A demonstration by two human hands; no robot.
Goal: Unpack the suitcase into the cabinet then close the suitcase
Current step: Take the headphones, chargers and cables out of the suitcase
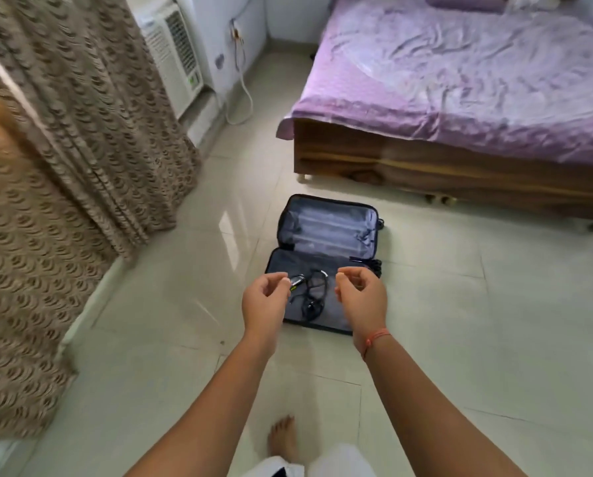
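Left hand (264, 299): fingers loosely curled, thumb near forefinger, nothing seen in its grasp. Right hand (360, 294): same loose curl, empty. Both are held out over the near half of the suitcase (326, 223), which lies wide open on the floor (460, 321), near the foot of the bed (460, 80).

Contents: a tangled black cable (314, 297) and a small green-labelled item (297, 282) in the near half. The far half shows only lining. The small item sits just beside the left fingertips in this view, but I judge it to be lying in the case, not pinched.

Risks, as judged:
- Lifting the cable by one loop could drag the small item out, or trail an end that snags on the case edge.
- Closing the lid with the cable left inside would leave the unpacking unfinished.
- The tiles look glossy and the person's foot (283, 438) is bare, so a dropped cable is a trip hazard.
- No cabinet in view; the carry route is unknown.
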